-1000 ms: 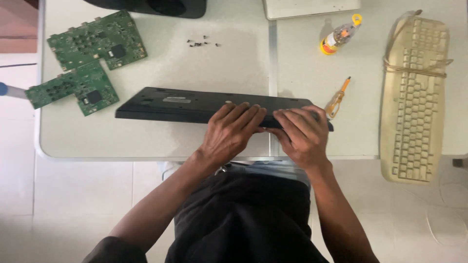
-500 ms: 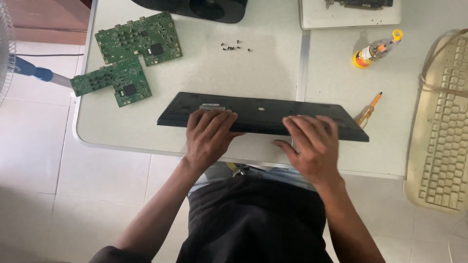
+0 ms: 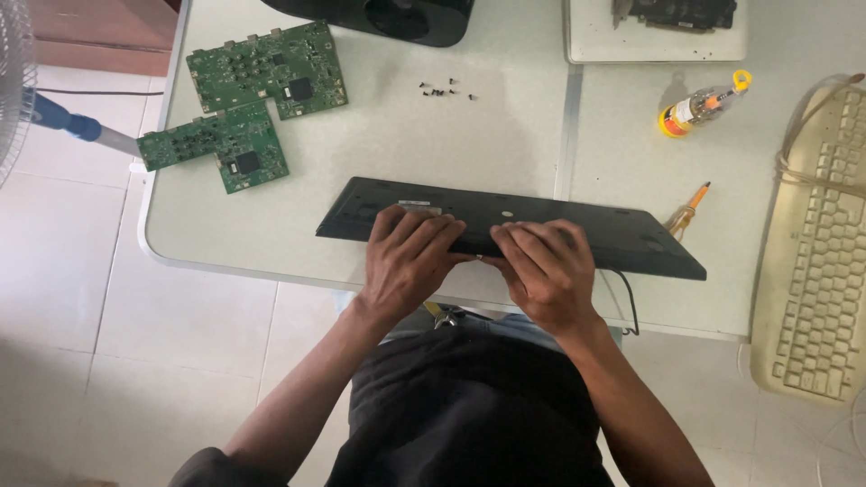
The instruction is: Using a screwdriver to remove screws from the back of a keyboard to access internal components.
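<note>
Two green circuit boards, one (image 3: 267,68) above the other (image 3: 219,148), lay at the far left of the pale table (image 3: 505,135), nearly touching. A scatter of small dark screws (image 3: 444,90) sat near the middle. A small bottle with yellow cap (image 3: 702,105) lay on its side further right, an orange-handled screwdriver (image 3: 687,213) below it. A beige keyboard (image 3: 816,257) with cable wrapped around it sat at the right edge. A fan (image 3: 13,81) stood off the table, left.
</note>
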